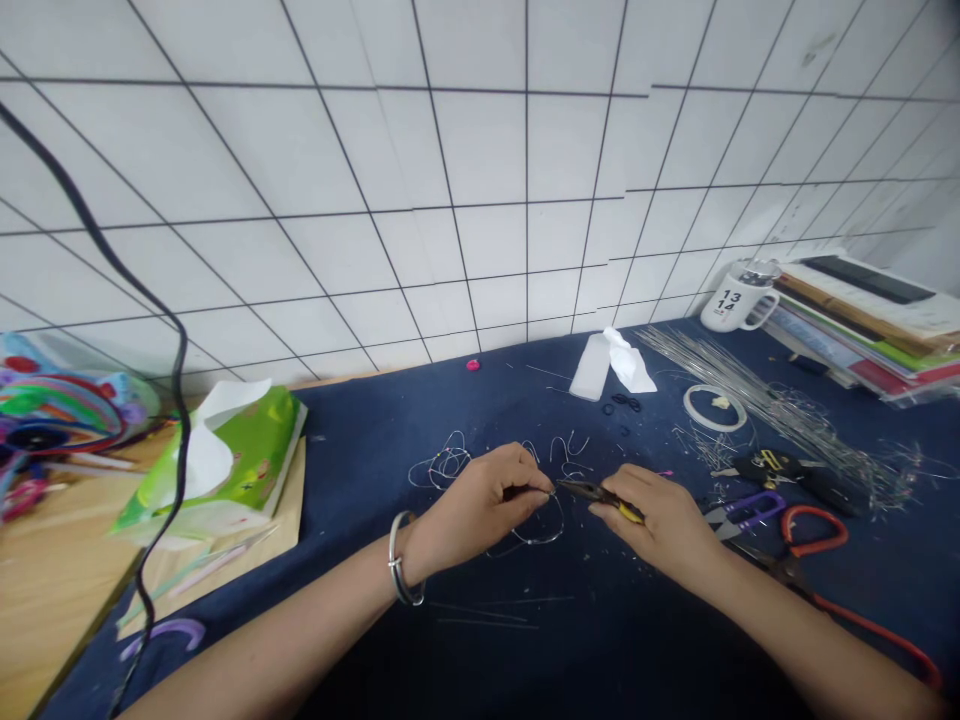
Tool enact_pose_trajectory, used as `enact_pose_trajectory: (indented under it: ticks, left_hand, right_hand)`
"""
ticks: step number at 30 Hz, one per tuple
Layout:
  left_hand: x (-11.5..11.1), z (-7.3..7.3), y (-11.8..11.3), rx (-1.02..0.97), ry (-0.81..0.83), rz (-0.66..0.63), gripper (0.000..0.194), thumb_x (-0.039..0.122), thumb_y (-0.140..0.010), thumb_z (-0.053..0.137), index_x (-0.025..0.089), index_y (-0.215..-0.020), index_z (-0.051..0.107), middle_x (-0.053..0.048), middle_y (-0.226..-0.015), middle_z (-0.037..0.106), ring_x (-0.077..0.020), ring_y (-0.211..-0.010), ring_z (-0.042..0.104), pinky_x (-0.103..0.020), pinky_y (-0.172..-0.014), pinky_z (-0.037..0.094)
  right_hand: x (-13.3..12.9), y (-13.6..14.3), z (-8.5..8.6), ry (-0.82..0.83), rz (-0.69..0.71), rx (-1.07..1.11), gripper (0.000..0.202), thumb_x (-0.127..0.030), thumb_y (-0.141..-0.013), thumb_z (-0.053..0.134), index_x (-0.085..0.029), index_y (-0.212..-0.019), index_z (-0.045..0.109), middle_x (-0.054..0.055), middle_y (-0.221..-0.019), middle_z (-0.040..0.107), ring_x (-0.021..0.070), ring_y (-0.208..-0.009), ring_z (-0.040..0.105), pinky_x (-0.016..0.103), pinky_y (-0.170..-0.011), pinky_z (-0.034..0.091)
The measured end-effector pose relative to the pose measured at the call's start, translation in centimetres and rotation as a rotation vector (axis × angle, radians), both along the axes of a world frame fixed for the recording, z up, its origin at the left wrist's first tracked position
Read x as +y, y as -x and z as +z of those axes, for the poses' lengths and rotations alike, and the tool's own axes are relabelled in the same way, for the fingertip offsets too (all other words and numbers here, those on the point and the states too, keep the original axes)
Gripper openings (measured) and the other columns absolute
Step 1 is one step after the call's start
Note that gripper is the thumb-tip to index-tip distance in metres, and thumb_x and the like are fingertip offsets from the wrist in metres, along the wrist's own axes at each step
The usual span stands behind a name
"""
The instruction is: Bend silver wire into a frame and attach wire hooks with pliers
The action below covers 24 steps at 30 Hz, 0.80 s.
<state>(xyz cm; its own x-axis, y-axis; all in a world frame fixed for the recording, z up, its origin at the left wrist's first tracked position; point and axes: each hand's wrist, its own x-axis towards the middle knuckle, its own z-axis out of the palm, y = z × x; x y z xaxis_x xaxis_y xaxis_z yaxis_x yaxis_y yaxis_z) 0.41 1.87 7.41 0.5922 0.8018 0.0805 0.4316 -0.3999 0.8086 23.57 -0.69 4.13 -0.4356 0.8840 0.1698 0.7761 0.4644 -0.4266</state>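
Observation:
Near the middle of the dark blue cloth, my left hand (491, 497) pinches a thin silvery wire (541, 540), which curves down below the fingertips. My right hand (651, 515) is closed round small pliers with a yellow-and-black handle (628, 510). The dark tips of the pliers point left, close to my left fingertips; whether they touch the wire is too small to tell. Beyond my left hand lies a loose coil of thin wire with tiny beads (448, 463). Short curved wires (568, 450) rest just beyond the pliers.
Purple scissors (757, 510), red-handled scissors (814, 530), black pliers (780, 468) and a bundle of wires (757, 395) lie right. A white mug (739, 297) and stacked books (877, 320) stand at back right. A green tissue pack (259, 450) and black cable (180, 400) are left.

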Motion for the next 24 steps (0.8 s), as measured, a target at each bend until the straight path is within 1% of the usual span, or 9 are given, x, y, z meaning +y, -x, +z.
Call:
enact_pose_trajectory:
  ticks: [5, 9, 14, 18, 20, 24]
  left_hand:
    - [-0.1, 0.3, -0.1, 0.004, 0.003, -0.009, 0.016, 0.019, -0.081, 0.048, 0.018, -0.083, 0.063, -0.001, -0.083, 0.055, -0.0094, -0.076, 0.051, -0.023, -0.071, 0.043]
    - [-0.1, 0.1, 0.1, -0.001, 0.04, -0.004, 0.015, 0.023, -0.081, 0.048, 0.019, -0.087, 0.061, -0.001, -0.083, 0.056, -0.0098, -0.074, 0.05, -0.024, -0.069, 0.042]
    - [0.1, -0.4, 0.3, -0.003, 0.265, 0.013, 0.022, 0.032, -0.081, 0.047, 0.02, -0.097, 0.057, 0.0, -0.074, 0.054, -0.0093, -0.062, 0.048, -0.024, -0.059, 0.04]
    - [0.2, -0.8, 0.2, -0.065, 0.414, -0.03, 0.026, 0.035, -0.081, 0.047, 0.02, -0.1, 0.055, -0.001, -0.074, 0.055, -0.01, -0.065, 0.05, -0.025, -0.06, 0.041]
    - [0.2, -1.0, 0.2, -0.085, 0.432, -0.037, 0.025, 0.035, -0.081, 0.047, 0.019, -0.097, 0.056, -0.001, -0.076, 0.056, -0.0102, -0.066, 0.05, -0.025, -0.061, 0.041]
    - [0.2, -1.4, 0.0, -0.072, 0.395, -0.028, 0.026, 0.037, -0.081, 0.045, 0.017, -0.09, 0.059, -0.002, -0.075, 0.056, -0.01, -0.065, 0.05, -0.025, -0.062, 0.041]
  right_hand:
    - [0.1, 0.0, 0.0, -0.005, 0.0, 0.013, 0.02, -0.036, -0.083, 0.043, -0.02, -0.077, 0.053, 0.001, -0.071, 0.051, 0.0118, -0.066, 0.047, 0.023, -0.058, 0.036]
    - [0.1, 0.0, 0.0, -0.022, -0.006, 0.024, 0.02, -0.036, -0.083, 0.043, -0.02, -0.076, 0.053, 0.001, -0.071, 0.051, 0.0115, -0.066, 0.047, 0.023, -0.059, 0.036]
    - [0.0, -0.1, 0.1, -0.033, -0.018, 0.022, 0.019, -0.035, -0.083, 0.042, -0.02, -0.076, 0.053, 0.0, -0.071, 0.051, 0.0115, -0.067, 0.048, 0.023, -0.059, 0.036]
    - [0.1, -0.1, 0.0, -0.049, -0.019, 0.008, 0.02, -0.035, -0.083, 0.043, -0.02, -0.077, 0.054, 0.001, -0.071, 0.052, 0.0115, -0.067, 0.048, 0.023, -0.059, 0.036]
    - [0.2, -0.2, -0.1, -0.061, -0.019, 0.003, 0.02, -0.035, -0.083, 0.043, -0.02, -0.077, 0.055, 0.001, -0.071, 0.052, 0.0113, -0.066, 0.048, 0.023, -0.058, 0.036]
    - [0.1, -0.1, -0.2, -0.059, -0.013, 0.005, 0.019, -0.035, -0.083, 0.043, -0.02, -0.077, 0.054, 0.001, -0.071, 0.052, 0.0114, -0.067, 0.048, 0.023, -0.059, 0.036]
